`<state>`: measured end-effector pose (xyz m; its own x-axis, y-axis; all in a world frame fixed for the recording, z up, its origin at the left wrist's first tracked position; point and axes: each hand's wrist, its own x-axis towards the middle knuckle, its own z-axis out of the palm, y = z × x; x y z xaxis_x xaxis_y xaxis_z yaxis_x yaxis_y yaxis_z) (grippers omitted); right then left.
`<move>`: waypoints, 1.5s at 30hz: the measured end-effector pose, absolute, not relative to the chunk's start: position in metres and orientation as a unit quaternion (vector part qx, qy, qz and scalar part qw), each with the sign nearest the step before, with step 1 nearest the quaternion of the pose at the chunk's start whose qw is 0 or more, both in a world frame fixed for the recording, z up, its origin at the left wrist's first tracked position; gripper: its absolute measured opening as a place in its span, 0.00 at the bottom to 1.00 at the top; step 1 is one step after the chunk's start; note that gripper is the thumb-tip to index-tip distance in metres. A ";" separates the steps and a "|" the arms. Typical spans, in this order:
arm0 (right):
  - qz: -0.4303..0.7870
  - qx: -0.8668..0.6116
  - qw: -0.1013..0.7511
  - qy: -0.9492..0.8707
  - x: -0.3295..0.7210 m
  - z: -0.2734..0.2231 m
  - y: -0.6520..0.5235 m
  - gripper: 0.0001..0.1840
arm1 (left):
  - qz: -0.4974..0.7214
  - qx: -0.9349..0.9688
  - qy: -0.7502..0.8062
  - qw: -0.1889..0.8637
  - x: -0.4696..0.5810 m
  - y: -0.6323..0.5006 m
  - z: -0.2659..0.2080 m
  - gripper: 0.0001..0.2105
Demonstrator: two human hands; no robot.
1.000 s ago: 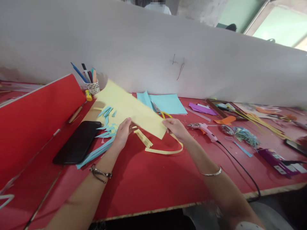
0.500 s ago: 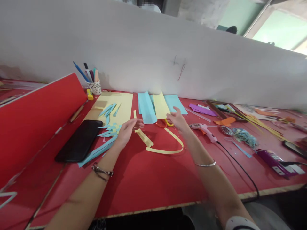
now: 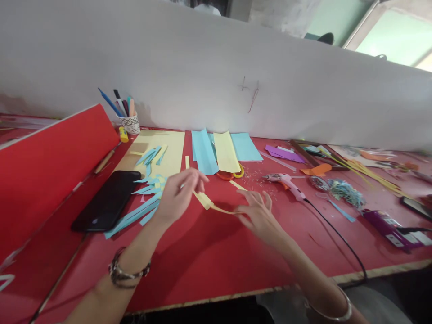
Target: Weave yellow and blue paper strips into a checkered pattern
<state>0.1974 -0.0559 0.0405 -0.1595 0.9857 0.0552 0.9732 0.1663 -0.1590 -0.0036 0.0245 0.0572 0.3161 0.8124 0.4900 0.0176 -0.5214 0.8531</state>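
Observation:
My right hand (image 3: 258,213) has its thumb and fingers closed on a narrow yellow paper strip (image 3: 223,210), which looks lifted and runs left to a folded yellow piece (image 3: 202,200). Part of this strip is hidden behind the hand, and an end shows above the fingers. To the left, my left hand (image 3: 180,191) hovers beside the folded piece with its fingers curled together; what they hold, if anything, is hidden. Another short yellow strip end (image 3: 187,162) shows just above it. Cut blue paper strips (image 3: 135,216) lie left of this hand.
Folded blue paper (image 3: 206,155) and yellow paper (image 3: 226,153) stand at the back, with scissors (image 3: 239,171) partly under them. A black phone (image 3: 106,202) lies left. A pink glue gun (image 3: 286,184) with a black cord lies right. A pen cup (image 3: 131,123) stands by the wall.
My right hand has come down and toward me from beside the yellow sheet and taken hold of the looped strip. My left hand has moved slightly, its fingers more curled.

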 end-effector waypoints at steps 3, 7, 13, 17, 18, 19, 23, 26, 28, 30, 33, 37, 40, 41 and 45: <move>0.021 -0.628 0.119 -0.769 0.208 0.044 -0.064 0.14 | 0.342 0.823 0.289 0.349 -0.001 -0.003 0.064 0.09; 0.069 -0.560 0.133 -0.815 0.206 0.055 -0.080 0.12 | 0.231 0.881 0.283 0.302 0.004 -0.033 0.064 0.20; 0.271 -0.434 0.186 -0.839 0.199 0.050 -0.088 0.09 | 0.042 0.877 0.234 0.418 -0.004 -0.034 0.051 0.46; 0.412 -0.359 0.290 -0.786 0.200 0.060 -0.083 0.10 | 0.030 0.843 0.235 0.482 -0.007 -0.029 0.046 0.50; 0.441 -0.335 0.319 -0.769 0.199 0.065 -0.081 0.12 | 0.057 0.846 0.230 0.478 -0.005 -0.029 0.046 0.46; 0.467 -0.309 0.348 -0.752 0.198 0.070 -0.080 0.13 | 0.089 0.848 0.223 0.473 -0.002 -0.029 0.047 0.41; 0.549 -0.247 0.417 -0.680 0.197 0.082 -0.075 0.15 | 0.185 0.845 0.196 0.463 0.009 -0.029 0.049 0.14; 0.539 -0.278 0.475 -0.638 0.204 0.082 -0.065 0.17 | 0.229 0.812 0.208 0.495 0.008 -0.023 0.046 0.14; 0.512 -0.339 0.513 -0.600 0.209 0.082 -0.056 0.19 | 0.252 0.777 0.243 0.523 0.004 -0.015 0.044 0.19; 0.488 -0.391 0.535 -0.568 0.215 0.083 -0.046 0.20 | 0.244 0.766 0.281 0.525 -0.002 -0.007 0.043 0.21; 0.460 -0.419 0.570 -0.537 0.221 0.084 -0.032 0.17 | 0.189 0.816 0.287 0.464 -0.008 0.009 0.042 0.15; 0.425 -0.408 0.632 -0.504 0.226 0.079 -0.018 0.16 | 0.179 0.860 0.292 0.377 -0.013 0.026 0.037 0.15; 0.442 -0.434 0.563 -0.547 0.224 0.071 -0.014 0.20 | 0.201 0.856 0.305 0.365 -0.010 0.031 0.028 0.17; 0.451 -0.444 0.517 -0.577 0.221 0.067 -0.014 0.22 | 0.213 0.855 0.306 0.361 -0.009 0.031 0.025 0.17; 0.426 -0.466 0.372 -0.681 0.205 0.054 -0.018 0.19 | 0.249 0.851 0.315 0.340 -0.003 0.026 0.016 0.17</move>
<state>0.2049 -0.0179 0.0535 -0.2884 0.9512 0.1093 0.3181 0.2029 -0.9261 -0.0034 0.0256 0.0159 0.6782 0.7044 0.2095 0.3658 -0.5708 0.7351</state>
